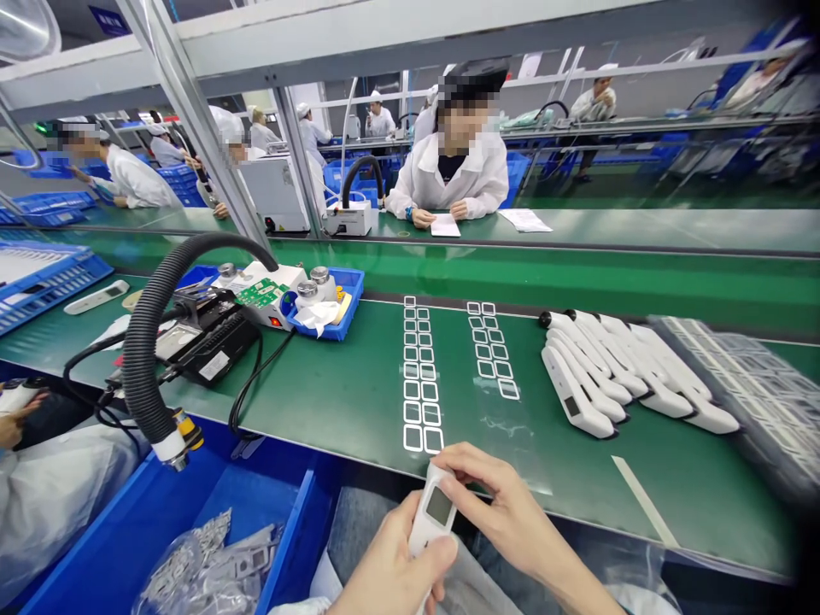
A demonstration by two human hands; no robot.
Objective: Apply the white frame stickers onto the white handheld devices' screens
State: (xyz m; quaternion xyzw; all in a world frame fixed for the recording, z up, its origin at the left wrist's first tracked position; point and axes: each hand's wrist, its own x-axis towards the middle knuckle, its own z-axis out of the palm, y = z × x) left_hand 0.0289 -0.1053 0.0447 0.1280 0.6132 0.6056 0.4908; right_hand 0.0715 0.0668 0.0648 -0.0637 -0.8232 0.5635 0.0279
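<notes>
A white handheld device point(423, 531) with a grey screen is held over my lap, just off the table's front edge. My left hand point(390, 555) wraps round its lower body, thumb across the front below the screen. With thumb and fingers, my right hand point(493, 504) grips the top end beside the screen. Beyond it, white square frames point(413, 390) lie on the green table point(346, 393) in two columns. A smaller group of the same frames point(492, 348) lies to their right. Farther right rest several white handheld devices point(580, 393) side by side.
Sheets of frames point(756, 384) lie at the far right. A ribbed black hose point(137, 342) arches over a black machine point(205, 342) at left. Nearby sits a blue tray point(349, 316) with jars. Below is a blue bin point(269, 487) with bagged parts. A co-worker point(458, 162) sits opposite.
</notes>
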